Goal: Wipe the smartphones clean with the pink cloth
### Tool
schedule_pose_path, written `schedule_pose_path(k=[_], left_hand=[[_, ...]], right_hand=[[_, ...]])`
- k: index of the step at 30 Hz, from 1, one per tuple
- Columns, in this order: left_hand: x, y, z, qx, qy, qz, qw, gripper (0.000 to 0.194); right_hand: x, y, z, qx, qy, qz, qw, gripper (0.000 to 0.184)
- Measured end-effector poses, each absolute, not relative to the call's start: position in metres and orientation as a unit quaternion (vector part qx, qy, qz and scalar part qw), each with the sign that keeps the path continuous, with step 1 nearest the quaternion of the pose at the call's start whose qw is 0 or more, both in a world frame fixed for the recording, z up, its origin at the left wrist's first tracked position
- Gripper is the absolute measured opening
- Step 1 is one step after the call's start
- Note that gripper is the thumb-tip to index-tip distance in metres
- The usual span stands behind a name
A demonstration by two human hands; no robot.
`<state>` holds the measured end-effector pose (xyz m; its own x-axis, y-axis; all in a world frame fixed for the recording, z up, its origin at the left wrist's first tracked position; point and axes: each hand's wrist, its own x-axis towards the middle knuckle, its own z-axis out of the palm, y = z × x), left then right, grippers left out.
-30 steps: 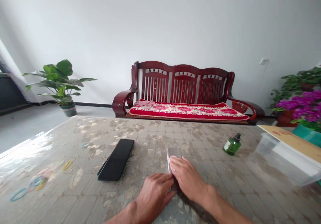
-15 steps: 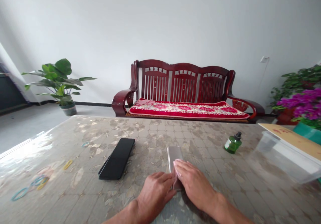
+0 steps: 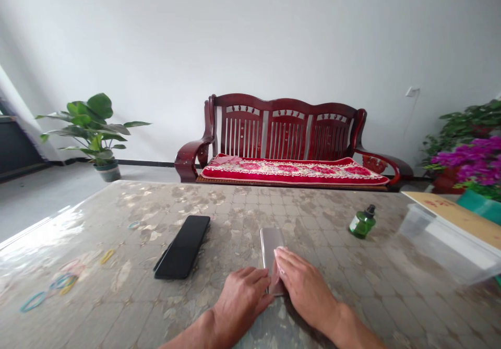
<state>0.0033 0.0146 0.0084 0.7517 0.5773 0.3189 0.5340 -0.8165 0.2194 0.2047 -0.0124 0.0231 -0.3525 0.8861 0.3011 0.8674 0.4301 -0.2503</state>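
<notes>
A slim silver-gold phone [image 3: 270, 240] lies flat on the table in front of me, its far end uncovered. My left hand [image 3: 246, 295] is closed at its lower left edge, with fingers and thumb against the side. Over the phone's right side lies my right hand [image 3: 307, 286], pressing a small pinkish cloth [image 3: 278, 255] on the surface. Most of that cloth is hidden under the fingers. To the left, a black phone [image 3: 183, 247] rests on the table, apart from both hands.
A green pump bottle [image 3: 362, 223] stands at the right, near a clear plastic box [image 3: 426, 242] with a tan board [image 3: 456, 216] on top. Several coloured rubber bands [image 3: 58, 286] lie at the left on the patterned table [image 3: 129, 307]. A wooden bench [image 3: 287, 130] stands beyond.
My right hand has shifted slightly to the right with the cloth, baring a little more of the phone. My left hand stays at the phone's edge.
</notes>
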Motion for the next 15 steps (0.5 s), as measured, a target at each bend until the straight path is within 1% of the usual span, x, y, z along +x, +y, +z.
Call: schedule_pose_path(k=[4, 9, 15], left_hand=[[0.001, 0.016, 0.021, 0.947, 0.280, 0.147, 0.057, 0.005], [-0.001, 0.023, 0.043, 0.958, 0.270, 0.061, 0.075, 0.009], [0.008, 0.058, 0.060, 0.954, 0.299, -0.016, 0.020, 0.022]], right_hand=[[0.205, -0.023, 0.022, -0.527, -0.823, 0.005, 0.213, 0.044], [0.205, -0.015, 0.019, -0.535, -0.813, 0.003, 0.232, 0.041], [0.204, -0.017, 0.020, -0.532, -0.815, -0.002, 0.228, 0.041]])
